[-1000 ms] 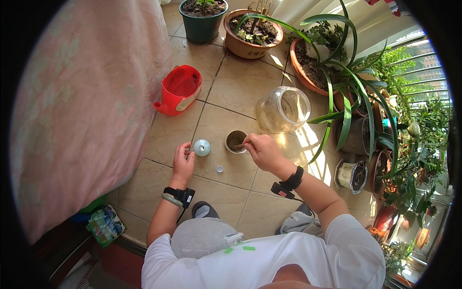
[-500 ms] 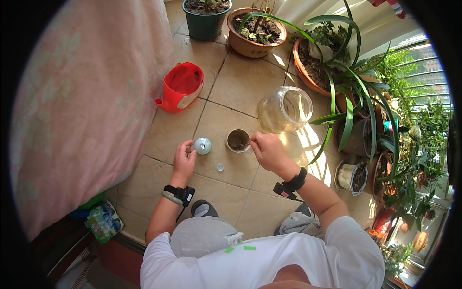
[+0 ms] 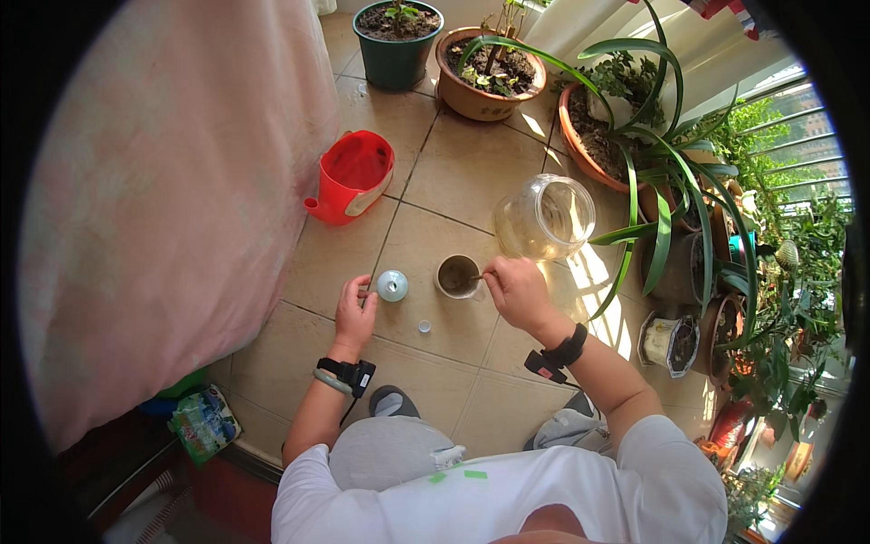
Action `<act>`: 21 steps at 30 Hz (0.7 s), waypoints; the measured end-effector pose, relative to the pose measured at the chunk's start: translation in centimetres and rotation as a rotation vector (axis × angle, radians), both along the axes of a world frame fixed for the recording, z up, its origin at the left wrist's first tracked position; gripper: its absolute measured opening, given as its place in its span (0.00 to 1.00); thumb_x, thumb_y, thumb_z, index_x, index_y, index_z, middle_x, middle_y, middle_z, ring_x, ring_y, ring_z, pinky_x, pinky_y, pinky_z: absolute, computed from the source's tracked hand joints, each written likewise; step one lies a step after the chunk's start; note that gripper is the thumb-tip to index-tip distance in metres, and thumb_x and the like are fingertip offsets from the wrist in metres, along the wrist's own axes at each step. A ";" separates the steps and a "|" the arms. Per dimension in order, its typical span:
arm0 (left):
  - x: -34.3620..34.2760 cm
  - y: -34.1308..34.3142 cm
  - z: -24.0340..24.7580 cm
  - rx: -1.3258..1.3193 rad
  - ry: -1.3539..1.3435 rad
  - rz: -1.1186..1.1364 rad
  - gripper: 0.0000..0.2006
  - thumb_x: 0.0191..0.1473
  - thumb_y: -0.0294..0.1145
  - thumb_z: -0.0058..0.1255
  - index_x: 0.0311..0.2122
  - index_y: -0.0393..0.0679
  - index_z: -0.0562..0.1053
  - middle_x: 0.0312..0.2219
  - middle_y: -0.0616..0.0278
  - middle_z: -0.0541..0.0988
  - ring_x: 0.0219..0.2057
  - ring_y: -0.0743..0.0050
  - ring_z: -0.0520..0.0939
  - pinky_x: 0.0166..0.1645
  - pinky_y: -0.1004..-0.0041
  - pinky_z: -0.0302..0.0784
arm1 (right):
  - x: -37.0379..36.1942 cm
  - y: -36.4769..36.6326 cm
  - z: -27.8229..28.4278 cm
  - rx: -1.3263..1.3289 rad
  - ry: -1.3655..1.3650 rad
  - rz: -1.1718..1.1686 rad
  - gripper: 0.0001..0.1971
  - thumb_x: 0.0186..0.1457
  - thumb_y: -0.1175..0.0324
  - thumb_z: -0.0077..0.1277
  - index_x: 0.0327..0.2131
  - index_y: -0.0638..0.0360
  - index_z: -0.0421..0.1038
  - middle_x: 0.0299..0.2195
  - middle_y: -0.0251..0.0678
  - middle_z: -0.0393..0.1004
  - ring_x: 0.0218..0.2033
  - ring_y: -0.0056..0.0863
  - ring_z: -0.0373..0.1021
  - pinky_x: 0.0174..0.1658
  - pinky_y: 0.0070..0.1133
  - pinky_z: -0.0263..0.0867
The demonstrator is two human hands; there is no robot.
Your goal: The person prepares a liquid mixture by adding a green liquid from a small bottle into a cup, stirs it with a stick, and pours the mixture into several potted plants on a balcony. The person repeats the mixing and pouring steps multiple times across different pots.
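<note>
A mug (image 3: 440,288) with dark contents stands on the tiled floor in front of me. My right hand (image 3: 518,292) pinches a thin brown stirrer (image 3: 475,277) at the mug's right rim; its lower end goes inside, and I cannot tell whether it is a spoon or a stick. Just left of the mug sits a small pale blue round bottle (image 3: 392,286), its narrow mouth uncovered. Beside that bottle, my left hand (image 3: 355,310) rests with loosely bent fingers apart, not wrapped around it. A small white cap (image 3: 424,326) lies on the floor between the bottle and my knees.
Beyond the mug, to the right, is a clear round glass jar (image 3: 535,218). A red watering can (image 3: 349,186) stands farther left, near a hanging pink cloth (image 3: 181,199). Potted plants, among them a green pot (image 3: 395,56) and a brown bowl-shaped pot (image 3: 480,102), line the far and right sides.
The whole view has shifted slightly, so everything sits a little lower and to the right. The stirrer has moved slightly within the mug. My left hand keeps its place beside the bottle.
</note>
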State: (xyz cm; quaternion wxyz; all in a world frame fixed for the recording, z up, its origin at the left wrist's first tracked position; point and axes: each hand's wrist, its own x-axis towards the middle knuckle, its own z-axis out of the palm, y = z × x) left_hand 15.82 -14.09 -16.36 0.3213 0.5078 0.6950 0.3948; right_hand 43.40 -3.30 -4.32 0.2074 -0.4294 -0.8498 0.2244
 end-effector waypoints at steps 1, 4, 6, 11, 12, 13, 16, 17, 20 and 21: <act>0.0 -0.3 -0.1 -0.004 -0.015 -0.019 0.16 0.49 0.25 0.50 0.46 0.40 0.67 0.40 0.58 0.72 0.33 0.69 0.76 0.41 0.71 0.72 | 0.0 -0.2 0.0 -0.017 -0.013 0.016 0.04 0.52 0.68 0.50 0.26 0.55 0.67 0.17 0.36 0.69 0.23 0.36 0.68 0.29 0.29 0.59; 0.1 -0.5 -0.6 -0.023 0.003 -0.007 0.16 0.50 0.25 0.50 0.46 0.41 0.67 0.40 0.58 0.72 0.33 0.70 0.76 0.40 0.72 0.72 | -0.1 -0.1 -0.3 -0.129 0.055 0.064 0.03 0.53 0.69 0.49 0.27 0.55 0.68 0.18 0.36 0.70 0.23 0.37 0.67 0.30 0.29 0.58; 0.3 -0.4 -0.7 -0.018 -0.009 -0.007 0.16 0.50 0.25 0.49 0.47 0.41 0.67 0.40 0.59 0.72 0.32 0.70 0.75 0.40 0.72 0.72 | -0.5 0.1 -0.5 -0.123 0.075 0.052 0.03 0.53 0.69 0.49 0.28 0.55 0.68 0.18 0.36 0.70 0.23 0.37 0.68 0.30 0.29 0.58; 0.3 -0.4 -0.7 -0.006 -0.042 0.004 0.16 0.51 0.25 0.49 0.46 0.41 0.68 0.40 0.59 0.72 0.32 0.72 0.75 0.41 0.72 0.72 | -0.7 0.3 -0.2 -0.165 0.126 -0.004 0.04 0.53 0.69 0.49 0.27 0.57 0.69 0.18 0.38 0.71 0.22 0.39 0.68 0.28 0.31 0.60; 0.3 -0.4 -0.7 0.010 -0.055 0.009 0.16 0.51 0.25 0.49 0.46 0.40 0.68 0.40 0.59 0.72 0.32 0.72 0.75 0.41 0.73 0.72 | -0.6 0.4 -0.2 -0.186 0.139 -0.010 0.04 0.53 0.70 0.49 0.27 0.57 0.69 0.18 0.39 0.71 0.22 0.39 0.68 0.27 0.31 0.61; 0.3 -0.4 -0.7 -0.007 -0.058 0.005 0.16 0.51 0.25 0.49 0.46 0.40 0.68 0.40 0.59 0.72 0.32 0.72 0.75 0.41 0.73 0.72 | -0.6 0.4 -0.2 -0.214 0.174 -0.019 0.04 0.53 0.70 0.49 0.27 0.58 0.69 0.18 0.39 0.71 0.21 0.40 0.68 0.27 0.31 0.61; 0.2 -0.4 -0.9 -0.006 -0.059 -0.001 0.16 0.51 0.25 0.49 0.47 0.40 0.68 0.40 0.59 0.72 0.32 0.72 0.75 0.41 0.73 0.72 | -0.9 0.4 -0.4 -0.274 0.241 -0.042 0.04 0.52 0.70 0.49 0.27 0.58 0.69 0.17 0.40 0.70 0.21 0.40 0.68 0.26 0.32 0.61; 0.2 -0.4 -0.9 -0.001 -0.056 -0.002 0.16 0.51 0.24 0.49 0.46 0.40 0.68 0.40 0.59 0.72 0.32 0.72 0.75 0.41 0.73 0.72 | -1.0 0.4 -0.5 -0.276 0.239 -0.049 0.04 0.52 0.70 0.49 0.27 0.57 0.69 0.17 0.39 0.70 0.21 0.40 0.68 0.26 0.32 0.61; 0.2 -0.3 -0.9 0.018 -0.064 -0.003 0.16 0.51 0.24 0.49 0.46 0.40 0.68 0.40 0.59 0.72 0.32 0.72 0.75 0.40 0.73 0.72 | -1.0 0.7 -0.6 -0.129 0.150 -0.037 0.03 0.52 0.69 0.49 0.27 0.56 0.69 0.18 0.38 0.71 0.22 0.38 0.68 0.28 0.31 0.60; 0.1 -0.2 -0.9 0.048 -0.071 -0.008 0.16 0.51 0.24 0.49 0.47 0.40 0.68 0.40 0.59 0.72 0.32 0.73 0.75 0.40 0.74 0.72 | -0.9 0.8 -0.6 -0.055 0.107 -0.030 0.03 0.52 0.69 0.49 0.27 0.56 0.69 0.18 0.37 0.71 0.22 0.38 0.68 0.28 0.30 0.59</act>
